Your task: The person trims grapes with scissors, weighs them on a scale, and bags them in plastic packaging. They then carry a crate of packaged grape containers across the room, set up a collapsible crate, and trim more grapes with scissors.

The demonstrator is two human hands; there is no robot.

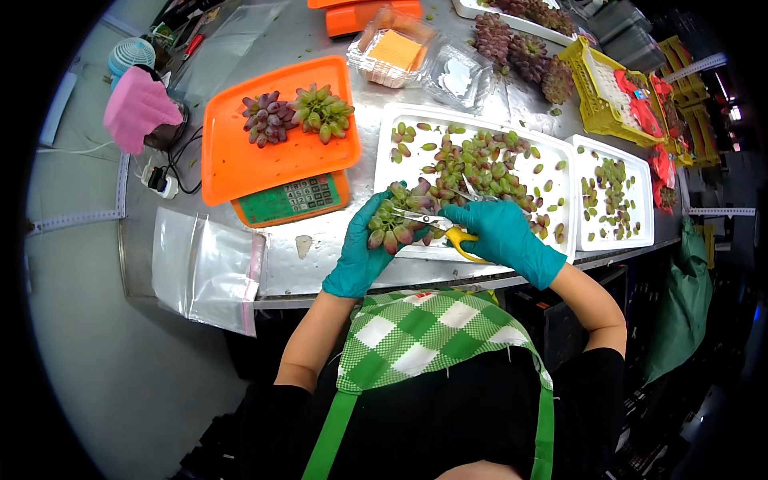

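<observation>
We see a white tray (384,152) in the middle of the shiny metal table (320,248). It holds lots of loose grapes (480,164), green and purple, small and egg-shaped. To its right sits a smaller white tray (584,232) with fewer loose green grapes in it. On the left, a flat orange tray (240,172) rests on a green scale (292,200) with number keys. That orange tray holds two little bunches, one purple bunch (268,118) and one green bunch (322,112), lying side by side and touching.

Far off, a clear plastic box (392,54) holds something flat and orange. A yellow basket (596,96) with holes stands at the far right, and big dark bunches (520,52) lie just left of it. Clear, floppy plastic bags (204,268) hang over the near left edge of the table.

Both hands wear smooth teal gloves. Our left hand (360,248) is curled around a grape bunch (396,220), holding it from below at the near edge of the big white tray. The bunch is bumpy, with purple and green grapes. Its long side runs left to right, and we cannot tell which end the stem is at.

Our right hand (500,232) is closed around the yellow handles of the scissors (436,224). The thin metal blades point left, into the bunch, and are a little apart.
</observation>
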